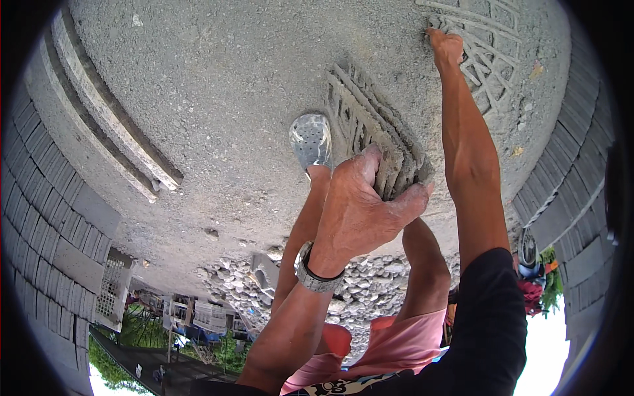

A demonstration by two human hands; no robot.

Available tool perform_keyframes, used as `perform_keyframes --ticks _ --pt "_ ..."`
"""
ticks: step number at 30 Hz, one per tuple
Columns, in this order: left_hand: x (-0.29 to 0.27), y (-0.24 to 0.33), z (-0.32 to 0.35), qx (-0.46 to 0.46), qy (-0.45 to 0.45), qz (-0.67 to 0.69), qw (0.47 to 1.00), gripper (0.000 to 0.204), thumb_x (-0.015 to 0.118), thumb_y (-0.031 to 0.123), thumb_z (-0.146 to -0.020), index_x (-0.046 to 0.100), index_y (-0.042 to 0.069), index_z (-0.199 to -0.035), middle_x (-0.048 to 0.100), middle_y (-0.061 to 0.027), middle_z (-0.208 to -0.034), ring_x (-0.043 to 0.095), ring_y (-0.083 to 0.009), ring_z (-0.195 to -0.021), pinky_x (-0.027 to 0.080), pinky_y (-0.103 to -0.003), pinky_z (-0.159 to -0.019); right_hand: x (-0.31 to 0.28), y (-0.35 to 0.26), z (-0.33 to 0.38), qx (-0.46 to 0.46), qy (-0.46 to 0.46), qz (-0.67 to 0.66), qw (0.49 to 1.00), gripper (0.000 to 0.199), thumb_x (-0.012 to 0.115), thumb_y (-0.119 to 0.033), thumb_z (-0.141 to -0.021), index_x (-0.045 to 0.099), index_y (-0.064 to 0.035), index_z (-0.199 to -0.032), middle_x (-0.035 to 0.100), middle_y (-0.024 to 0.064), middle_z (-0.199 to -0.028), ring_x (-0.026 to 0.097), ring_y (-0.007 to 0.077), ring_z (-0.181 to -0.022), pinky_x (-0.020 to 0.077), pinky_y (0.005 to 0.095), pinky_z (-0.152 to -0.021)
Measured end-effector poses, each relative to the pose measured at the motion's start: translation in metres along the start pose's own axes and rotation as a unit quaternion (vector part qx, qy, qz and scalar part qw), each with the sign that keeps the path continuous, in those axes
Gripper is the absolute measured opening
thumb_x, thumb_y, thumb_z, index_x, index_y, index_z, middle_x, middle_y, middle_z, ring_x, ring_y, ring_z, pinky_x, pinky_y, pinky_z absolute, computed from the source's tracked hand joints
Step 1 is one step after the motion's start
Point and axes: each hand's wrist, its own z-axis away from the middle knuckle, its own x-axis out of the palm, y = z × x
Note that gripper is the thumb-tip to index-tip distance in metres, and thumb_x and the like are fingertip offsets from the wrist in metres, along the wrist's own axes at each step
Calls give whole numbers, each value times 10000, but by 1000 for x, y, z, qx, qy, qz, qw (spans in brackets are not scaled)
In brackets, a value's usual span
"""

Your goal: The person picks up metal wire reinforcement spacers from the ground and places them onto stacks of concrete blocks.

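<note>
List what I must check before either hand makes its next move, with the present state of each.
1. Left hand has a grip on the grey lattice stack, thumb and fingers on opposite sides: ok.
2. Right hand is at the edge of the lattice on the ground: ok.
3. Right hand's grip is closed: cannot tell, too small in view.
4. Far end of the stack is resting on the ground: cannot tell.
5. Grey shoe is well away from the stack: not ok, close beside it.
6. Long bars are away from both hands: ok, off to the left.

Beams left on ground, lattice stack in centre, flat lattice right, stones behind legs
</note>
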Motion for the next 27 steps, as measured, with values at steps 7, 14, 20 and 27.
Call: perform_keyframes --ticks 7,14,20,27 --pt "13 12 -1 34 -21 17 999 220 769 103 -789 635 -13 -918 630 -7 -682 538 -28 -598 447 -205 -500 -12 62 -92 -278 -34 58 958 339 764 -360 -648 725 -56 -794 635 163 -688 629 284 -703 467 360 -653" --pt "-2 -4 0 35 4 -86 996 211 774 118 -797 634 0 -903 644 -20 -689 577 -49 -599 459 -211 -507 -25 4 51 -75 -90 -147 982 431 779 -333 -655 535 9 -560 431 12 -550 422 174 -547 370 357 -543" --pt "3 -6 2 -1 -4 -33 999 235 794 131 -793 641 1 -915 670 -42 -727 625 -81 -637 483 -221 -554 -138 29 104 15 -155 -197 968 548 793 -316 -660 634 121 -948 654 172 -899 593 213 -869 454 327 -764" --pt "11 -14 16 40 21 97 994 222 752 154 -825 660 -7 -947 687 -80 -748 655 -137 -683 530 -306 -673 -251 58 120 -28 -178 -476 861 427 674 -239 -803 623 69 -1094 664 205 -1148 469 223 -1231 299 396 -1081"
